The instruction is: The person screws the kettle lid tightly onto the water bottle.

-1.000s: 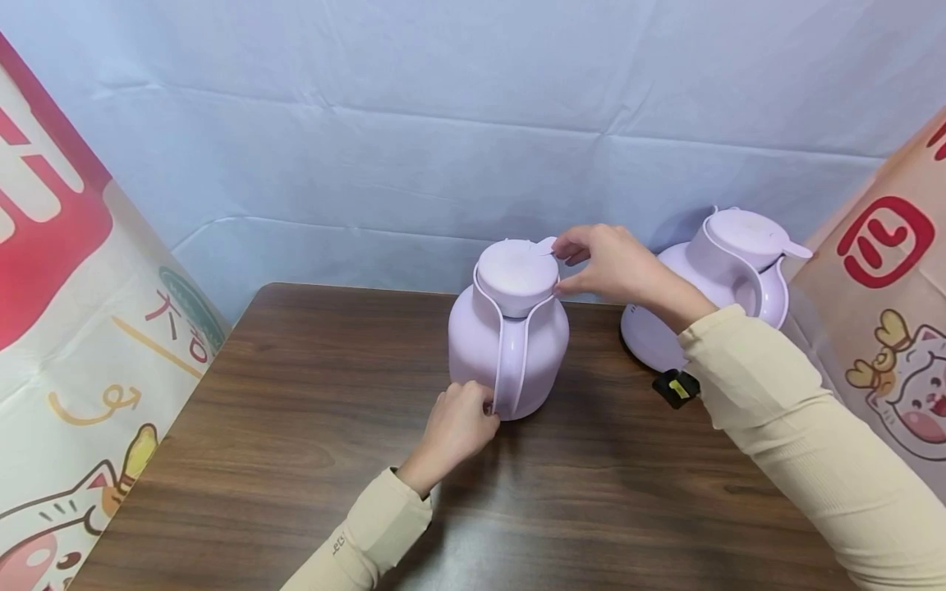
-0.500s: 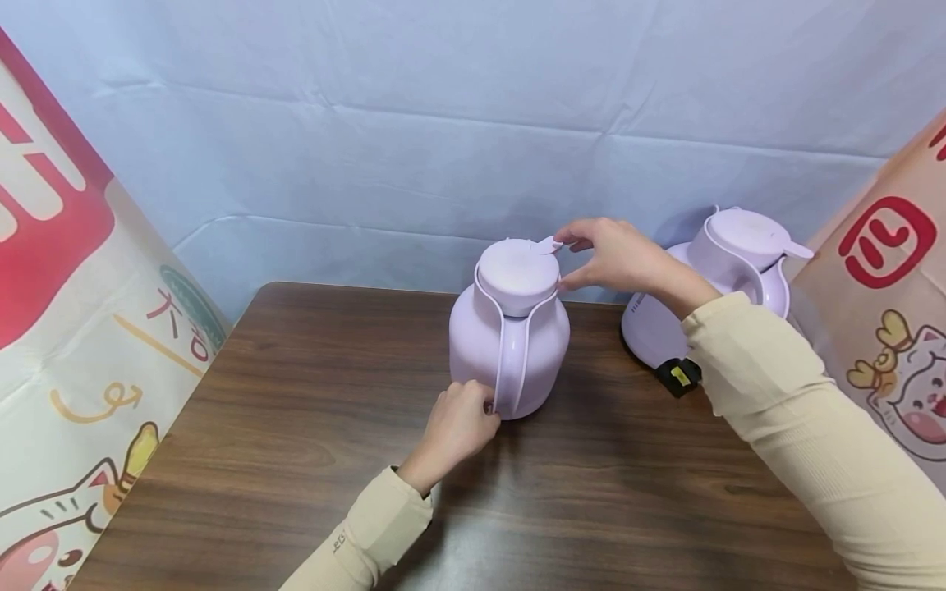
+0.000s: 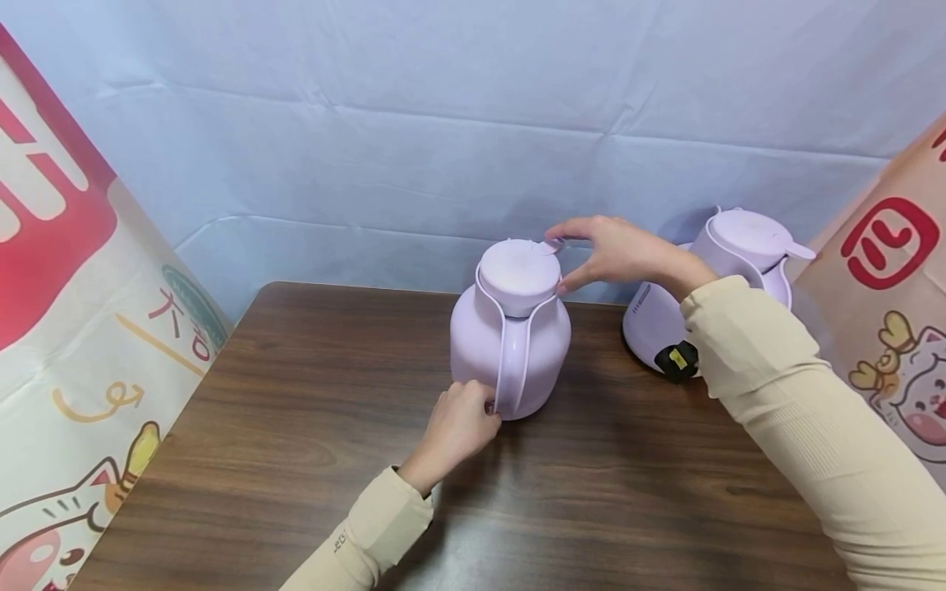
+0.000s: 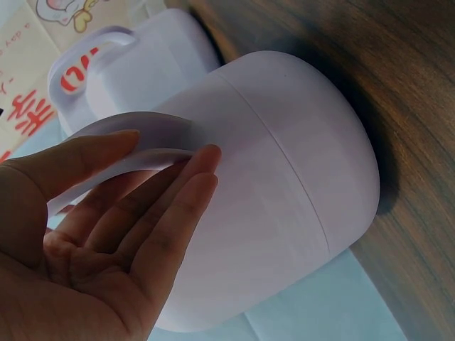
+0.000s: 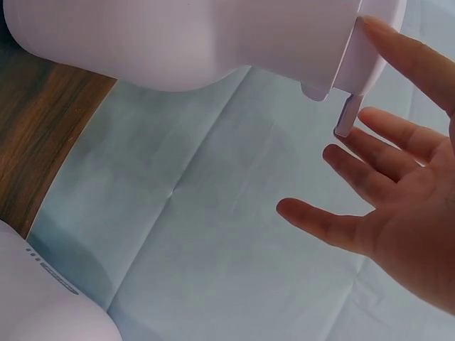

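Note:
A lilac thermos jug point(image 3: 473, 345) stands upright on the wooden table, its handle towards me. My left hand point(image 3: 458, 423) grips the low part of the handle point(image 3: 512, 361); in the left wrist view the thumb lies along one edge of the handle point(image 4: 153, 124) with the fingers on its other side. My right hand point(image 3: 617, 254) is at the round lid point(image 3: 520, 269). Its thumb touches the lid's edge, and the forefinger reaches over the small tab point(image 3: 550, 245). In the right wrist view, other fingertips are near the tab point(image 5: 347, 117) and the little finger is spread away.
A second lilac jug point(image 3: 750, 236) stands at the back right, partly behind my right forearm. A black strap piece with a yellow mark point(image 3: 677, 359) shows by my right cuff. Pale blue cloth point(image 3: 369, 164) hangs behind the table point(image 3: 318, 386); printed panels flank it.
My right forefinger has moved left over the lid's tab and the wrist has shifted slightly. The thumb stays at the lid's edge. The left hand and the jug hardly move.

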The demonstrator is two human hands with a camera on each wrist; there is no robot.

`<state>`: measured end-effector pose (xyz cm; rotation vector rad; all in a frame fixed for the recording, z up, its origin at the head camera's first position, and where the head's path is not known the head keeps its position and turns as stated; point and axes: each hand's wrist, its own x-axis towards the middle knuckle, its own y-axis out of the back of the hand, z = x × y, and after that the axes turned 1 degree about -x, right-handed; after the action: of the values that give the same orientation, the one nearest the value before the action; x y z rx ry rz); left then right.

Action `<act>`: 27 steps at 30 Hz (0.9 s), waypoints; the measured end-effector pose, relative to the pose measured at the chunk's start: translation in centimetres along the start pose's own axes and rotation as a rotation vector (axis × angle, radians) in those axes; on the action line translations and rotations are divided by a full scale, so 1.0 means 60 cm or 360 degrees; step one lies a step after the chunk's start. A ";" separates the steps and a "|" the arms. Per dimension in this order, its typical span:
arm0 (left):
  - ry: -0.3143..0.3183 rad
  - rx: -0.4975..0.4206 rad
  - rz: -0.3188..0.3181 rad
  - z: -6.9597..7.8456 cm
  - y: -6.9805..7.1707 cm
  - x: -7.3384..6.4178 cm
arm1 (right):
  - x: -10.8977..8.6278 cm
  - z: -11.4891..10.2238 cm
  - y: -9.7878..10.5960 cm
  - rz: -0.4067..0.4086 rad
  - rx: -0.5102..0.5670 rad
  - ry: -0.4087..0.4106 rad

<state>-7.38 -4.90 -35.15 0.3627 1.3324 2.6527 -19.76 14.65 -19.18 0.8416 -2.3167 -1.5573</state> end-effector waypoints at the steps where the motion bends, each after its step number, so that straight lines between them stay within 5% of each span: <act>1: 0.0002 -0.0003 -0.0002 0.000 0.000 0.000 | 0.000 0.000 0.000 -0.0003 -0.0001 0.0005; 27: 0.0010 0.0014 0.0014 -0.001 -0.001 -0.003 | -0.001 0.003 -0.009 0.0057 0.0001 0.0002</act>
<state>-7.23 -4.92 -35.24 0.3627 1.3475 2.6581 -19.62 14.66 -19.72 0.7966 -2.3185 -1.5414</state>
